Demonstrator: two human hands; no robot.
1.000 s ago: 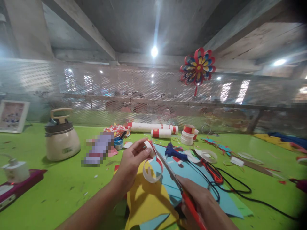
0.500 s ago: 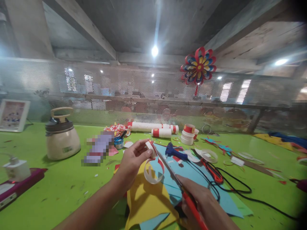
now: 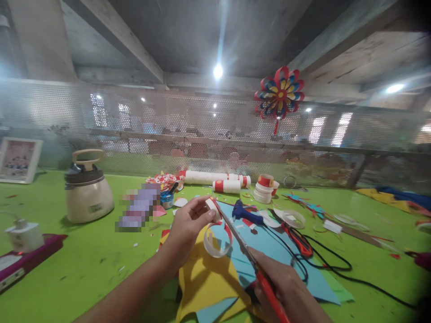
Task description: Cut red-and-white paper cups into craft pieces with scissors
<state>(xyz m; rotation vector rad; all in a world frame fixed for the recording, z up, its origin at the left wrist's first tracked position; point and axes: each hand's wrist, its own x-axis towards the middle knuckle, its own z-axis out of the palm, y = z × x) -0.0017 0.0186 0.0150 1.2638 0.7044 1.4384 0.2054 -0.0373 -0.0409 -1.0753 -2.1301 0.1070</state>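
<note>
The left hand (image 3: 188, 229) has its fingers clamped on a white-and-red paper-cup strip (image 3: 212, 250), which curls down left of the blue glue gun (image 3: 247, 214) and on its near side. The right hand (image 3: 279, 278), nearer than the glue gun, has its fingers wrapped round a pair of red-handled scissors (image 3: 252, 259). Their tips lie at the strip's upper edge; whether they are biting paper, I cannot tell.

The blades end just beside the left fingers, so a slip or an overlong snip could nick them. The strip looks thin and springy: a slack pinch might let it twist and send a cut off line or right across, and the loose curl could swing into the blades.

Counted: one strip, one glue gun, one pair of scissors in hand. Right of the glue gun, one red handle loop (image 3: 305, 246), probably another pair's, and two blue star-shaped cutouts (image 3: 315, 210). Beyond it, one short lying cup stack (image 3: 226, 186), one upright cup stack (image 3: 263, 193) and one paper flower (image 3: 280, 95). Far left of it, one cream jug (image 3: 89, 199). Scraps are too many to count.
</note>
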